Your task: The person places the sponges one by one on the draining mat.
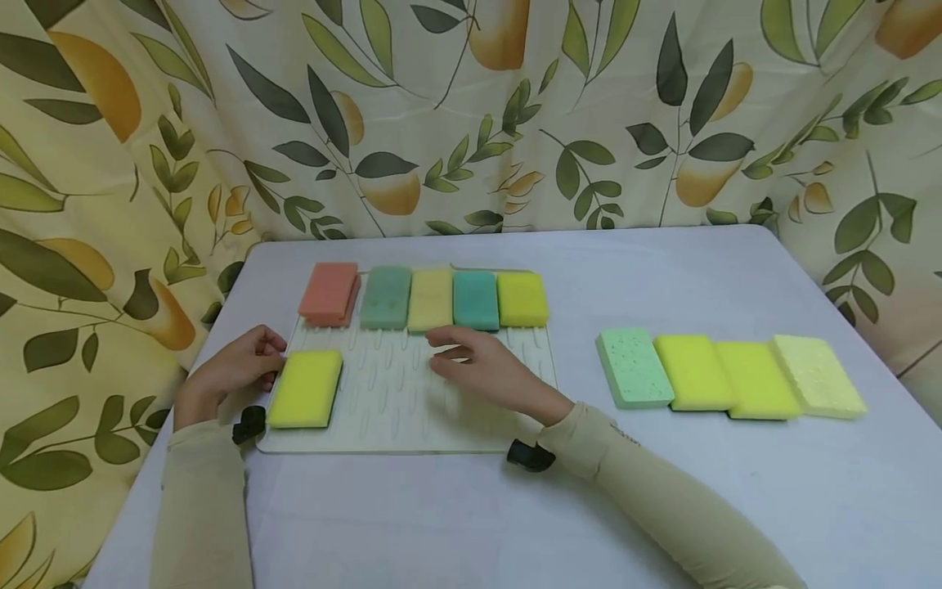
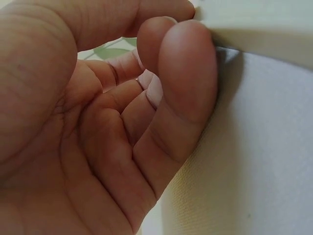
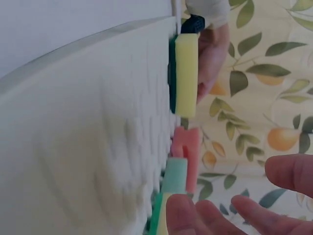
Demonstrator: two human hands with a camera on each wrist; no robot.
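Observation:
A white ribbed drying mat [image 1: 397, 409] lies on the table. Along its far edge stand a pink sponge [image 1: 328, 293], a grey-green sponge [image 1: 386, 297], a pale yellow sponge [image 1: 430, 299], a teal sponge [image 1: 475, 299] and a bright yellow sponge [image 1: 522, 298]. Another yellow sponge [image 1: 305, 388], dark underneath, lies at the near left corner. Beside that sponge, at the mat's left edge, is my left hand [image 1: 239, 360]; its fingers [image 2: 186, 73] bend loosely around nothing. My right hand [image 1: 489, 368] hovers over the mat, thumb and fingers apart, holding nothing.
To the right of the mat a row of sponges rests on the table: one mint green [image 1: 634, 368], two yellow [image 1: 695, 372] and one pale yellow [image 1: 819, 376], edges touching or overlapping. A leaf-patterned curtain [image 1: 471, 123] hangs behind and to the left.

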